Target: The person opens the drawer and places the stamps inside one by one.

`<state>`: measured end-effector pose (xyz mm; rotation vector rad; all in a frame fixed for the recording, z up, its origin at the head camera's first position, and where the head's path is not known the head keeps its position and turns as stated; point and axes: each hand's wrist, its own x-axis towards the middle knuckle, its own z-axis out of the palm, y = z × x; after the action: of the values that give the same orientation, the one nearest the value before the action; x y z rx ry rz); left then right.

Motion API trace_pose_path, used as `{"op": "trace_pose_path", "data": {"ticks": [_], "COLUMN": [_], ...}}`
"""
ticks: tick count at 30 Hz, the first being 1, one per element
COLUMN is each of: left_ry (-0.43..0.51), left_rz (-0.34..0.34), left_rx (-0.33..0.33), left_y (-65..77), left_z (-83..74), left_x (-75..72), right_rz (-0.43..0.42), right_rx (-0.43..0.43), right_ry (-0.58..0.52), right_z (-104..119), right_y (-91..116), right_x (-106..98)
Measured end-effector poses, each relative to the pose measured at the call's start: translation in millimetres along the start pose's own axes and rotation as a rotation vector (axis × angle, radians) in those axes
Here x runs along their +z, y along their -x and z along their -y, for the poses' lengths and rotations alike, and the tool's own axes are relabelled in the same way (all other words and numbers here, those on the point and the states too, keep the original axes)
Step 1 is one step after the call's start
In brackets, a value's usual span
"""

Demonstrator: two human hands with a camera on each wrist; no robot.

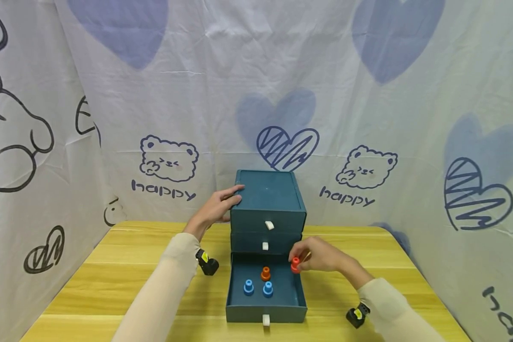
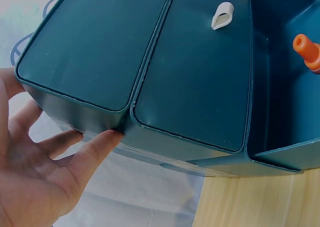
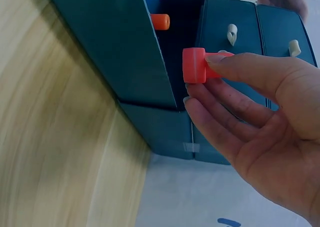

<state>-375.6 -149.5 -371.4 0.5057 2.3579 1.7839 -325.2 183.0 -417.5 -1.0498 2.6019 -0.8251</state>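
Observation:
A dark teal drawer cabinet (image 1: 268,190) stands on the table, its bottom drawer (image 1: 265,313) pulled out. Inside that drawer are an orange peg (image 1: 265,274) and two blue pegs (image 1: 249,287), all upright. My left hand (image 1: 215,207) rests against the cabinet's left side and top edge, fingers spread, as the left wrist view also shows. Between thumb and fingers, my right hand (image 1: 320,254) pinches a red peg (image 3: 195,65) with a wide round base. The red peg is over the drawer's right wall in the head view.
The two upper drawers are closed, each with a small white pull tab (image 1: 269,225); another tab (image 1: 266,320) is on the pulled-out drawer. A wooden table (image 1: 124,266) lies beneath. White cloth (image 1: 222,61) with printed hearts and bears hangs behind and at both sides.

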Motion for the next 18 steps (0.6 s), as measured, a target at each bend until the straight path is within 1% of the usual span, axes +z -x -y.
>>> {"op": "trace_pose_path", "data": {"ticks": [5,11,18], "left_ry": [0.006,0.016,0.009], "left_rz": [0.009,0.017,0.011], "left_rx": [0.0,-0.001,-0.005], "left_y": [-1.1,-1.2,-1.0], "left_z": [0.9,1.4,1.2], "left_x": [-0.5,-0.9,-0.5], "right_rz": [0.013,0.032,0.064], "right_rx": [-0.014,-0.008,-0.004], "right_ry": [0.002,0.02,0.036], "right_z": [4.7,8.8,7.8], "right_y": [-3.8,-9.4,-17.2], "right_x": [3.6,9.0,14.1]}}
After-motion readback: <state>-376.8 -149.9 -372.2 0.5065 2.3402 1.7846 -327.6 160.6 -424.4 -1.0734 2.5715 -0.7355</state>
